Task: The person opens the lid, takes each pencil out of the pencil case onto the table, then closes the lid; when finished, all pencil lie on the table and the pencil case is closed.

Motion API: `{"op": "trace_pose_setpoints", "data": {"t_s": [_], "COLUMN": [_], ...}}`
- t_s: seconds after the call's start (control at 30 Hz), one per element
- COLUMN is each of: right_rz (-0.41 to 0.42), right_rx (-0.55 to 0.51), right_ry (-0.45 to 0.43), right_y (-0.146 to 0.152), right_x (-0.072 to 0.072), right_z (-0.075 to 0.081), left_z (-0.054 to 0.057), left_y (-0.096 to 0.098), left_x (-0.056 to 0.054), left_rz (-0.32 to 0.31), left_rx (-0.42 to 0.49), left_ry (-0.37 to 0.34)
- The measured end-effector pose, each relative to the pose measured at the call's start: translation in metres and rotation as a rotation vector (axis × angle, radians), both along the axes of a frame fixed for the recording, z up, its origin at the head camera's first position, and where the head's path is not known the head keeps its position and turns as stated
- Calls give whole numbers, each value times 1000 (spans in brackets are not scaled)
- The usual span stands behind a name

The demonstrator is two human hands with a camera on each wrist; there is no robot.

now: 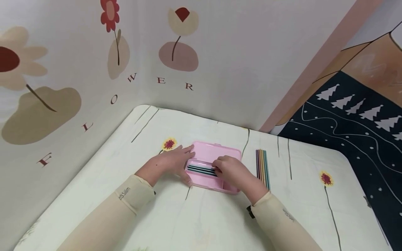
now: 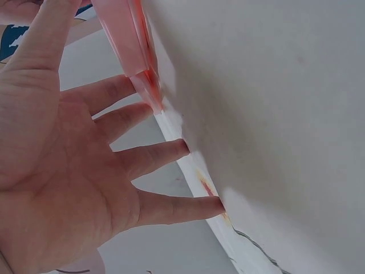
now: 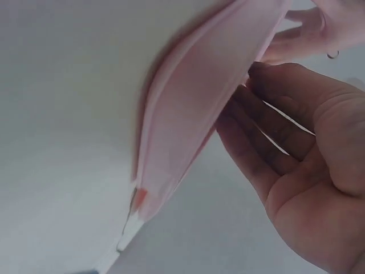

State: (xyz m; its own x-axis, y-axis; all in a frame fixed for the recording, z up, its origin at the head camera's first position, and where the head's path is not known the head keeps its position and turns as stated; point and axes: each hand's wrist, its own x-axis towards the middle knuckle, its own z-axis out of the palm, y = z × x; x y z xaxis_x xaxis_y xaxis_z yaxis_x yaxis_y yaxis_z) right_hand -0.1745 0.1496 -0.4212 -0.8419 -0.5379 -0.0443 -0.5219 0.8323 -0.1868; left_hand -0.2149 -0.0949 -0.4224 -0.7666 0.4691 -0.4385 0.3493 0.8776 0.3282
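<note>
A pink pencil case (image 1: 216, 150) lies with its lid folded back on the cloth. Dark and teal colored pencils (image 1: 201, 170) lie lengthwise in its tray. My left hand (image 1: 174, 161) spreads its straight fingers at the case's left end, with the thumb by the front corner; the left wrist view shows the fingertips (image 2: 214, 206) down on the cloth and against the case. Over the tray's right part, my right hand (image 1: 231, 170) bends its fingers and thumb together at the pencils' right ends. In the right wrist view the case wall (image 3: 188, 108) hides what the fingertips pinch.
More colored pencils (image 1: 262, 168) lie side by side on the cloth, right of the case and close to my right forearm. The flower-print cloth (image 1: 301, 216) covers the table, with a printed wall hanging (image 1: 226, 76) behind it.
</note>
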Motion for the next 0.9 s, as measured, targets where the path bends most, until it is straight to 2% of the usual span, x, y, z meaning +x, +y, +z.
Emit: {"op": "trace_pose_setpoints", "data": {"t_s": [0.4,0.67,0.9], "right_rz": [80,153,162], "right_rx": [112,273,302], "right_ry": [106,194,183], "right_y": [-13,-20,-23], "right_x": [-4,-4,-6], "right_z": [-5,-3,-4], "left_z": [1,1,0], "left_y": [2,-1,-1], "left_x": [2,1,1], "left_rz": [-7,-20,-28], "left_rx": [4,9,18], "left_ry": [17,31,29]}}
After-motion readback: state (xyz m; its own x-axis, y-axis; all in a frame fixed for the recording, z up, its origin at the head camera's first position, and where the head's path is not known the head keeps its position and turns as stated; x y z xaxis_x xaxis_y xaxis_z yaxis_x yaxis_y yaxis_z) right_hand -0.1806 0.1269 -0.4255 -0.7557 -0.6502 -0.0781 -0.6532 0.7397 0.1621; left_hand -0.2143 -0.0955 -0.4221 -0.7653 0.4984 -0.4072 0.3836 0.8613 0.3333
